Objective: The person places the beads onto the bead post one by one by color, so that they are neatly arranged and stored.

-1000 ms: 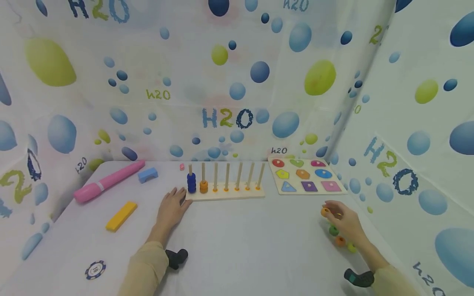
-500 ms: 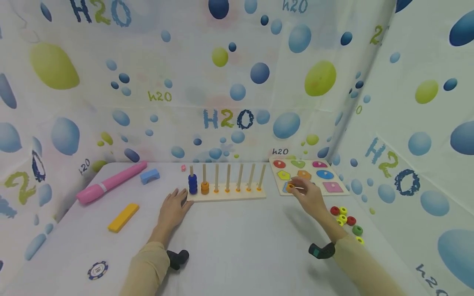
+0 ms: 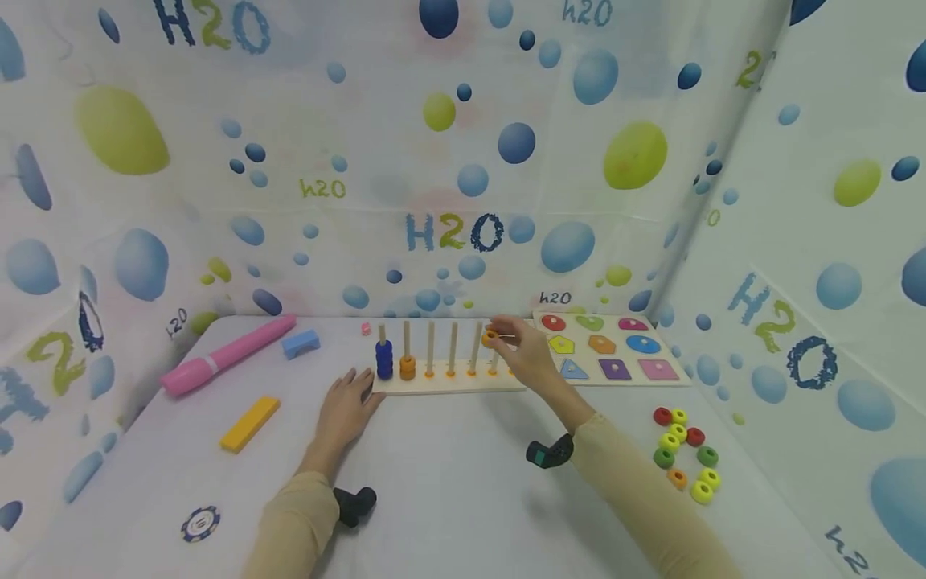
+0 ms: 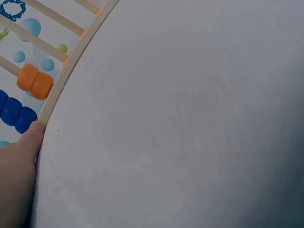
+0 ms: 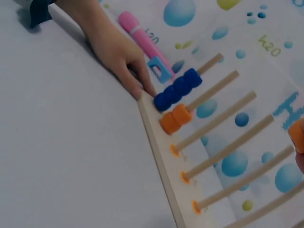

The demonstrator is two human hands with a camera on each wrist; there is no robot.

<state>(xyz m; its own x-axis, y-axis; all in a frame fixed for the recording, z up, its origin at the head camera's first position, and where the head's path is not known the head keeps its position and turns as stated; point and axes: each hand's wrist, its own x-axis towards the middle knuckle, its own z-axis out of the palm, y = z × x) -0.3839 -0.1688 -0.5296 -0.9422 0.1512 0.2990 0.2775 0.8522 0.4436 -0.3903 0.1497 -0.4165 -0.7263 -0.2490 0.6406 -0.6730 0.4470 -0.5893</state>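
A wooden peg board [image 3: 448, 378] [image 5: 159, 142] [image 4: 71, 66] stands mid-table with several upright pegs. The first peg carries a stack of blue rings [image 3: 384, 359] [image 5: 178, 89] [image 4: 14, 111], the second two orange rings [image 3: 407, 367] [image 5: 175, 118] [image 4: 34, 81]. My left hand [image 3: 346, 406] [image 5: 114, 52] [image 4: 19, 175] lies flat on the table, fingertips against the board's left end. My right hand [image 3: 522, 351] pinches an orange ring [image 3: 490, 338] [image 5: 297, 135] near the tops of the right-hand pegs.
A heap of red, yellow, green and orange rings [image 3: 683, 450] lies at the right. A shape puzzle board [image 3: 606, 347] sits back right. A pink marker [image 3: 226, 355], blue block [image 3: 301, 343], yellow bar [image 3: 249, 423] and poker chip [image 3: 200, 523] lie left.
My right hand picked an orange ring from the heap at the right and carried it left, up to the pegs. My left hand stayed at the board's end.
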